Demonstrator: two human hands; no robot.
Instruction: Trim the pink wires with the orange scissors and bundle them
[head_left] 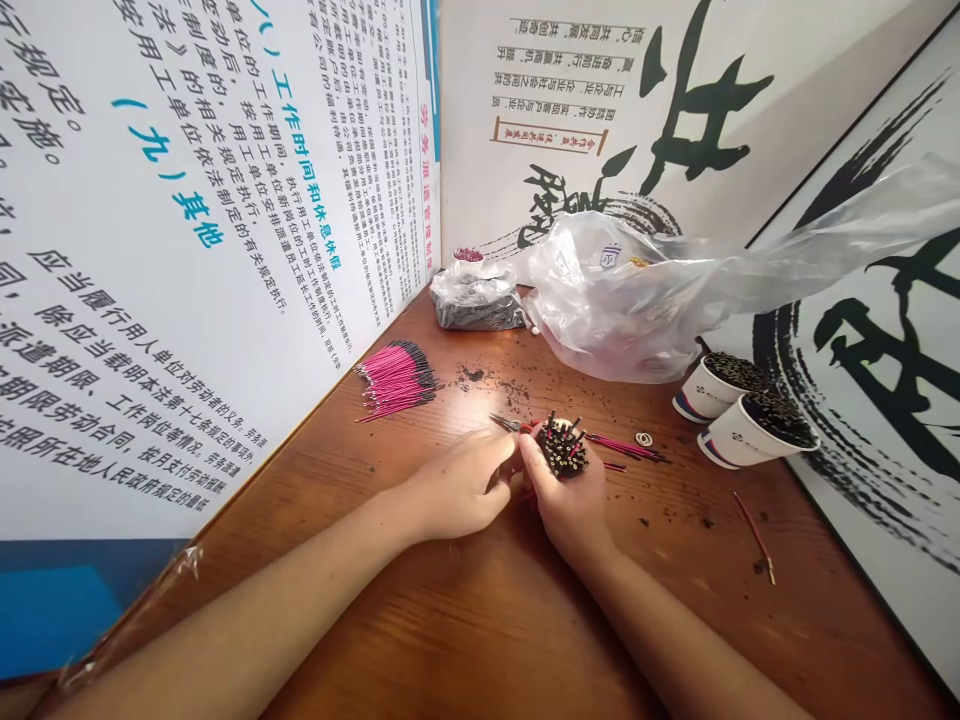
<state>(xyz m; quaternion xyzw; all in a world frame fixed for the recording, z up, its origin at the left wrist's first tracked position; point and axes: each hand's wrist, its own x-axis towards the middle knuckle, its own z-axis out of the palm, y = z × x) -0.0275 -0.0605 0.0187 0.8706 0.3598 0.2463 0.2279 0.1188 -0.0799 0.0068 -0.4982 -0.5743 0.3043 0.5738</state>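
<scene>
My right hand [576,508] is wrapped round a bundle of black-ended wires [562,450]; the black ends face up, and a little pink shows below the thumb. Against the right thumb, my left hand [469,488] has its fingers pinched together; what they hold, if anything, is hidden. Just beyond the fingertips lie pliers [505,423] with pointed metal jaws and red handles, partly covered by the hands. A few loose pink and black wires [628,448] rest on the table behind the right hand.
Left of centre lies a pile of pink wires [397,380] with black ends. Two paper cups [739,442] of small black pieces stand at right. Behind are a clear plastic bag [615,310] and a dark wrapped packet [480,312]. Printed boards enclose the wooden table [420,620].
</scene>
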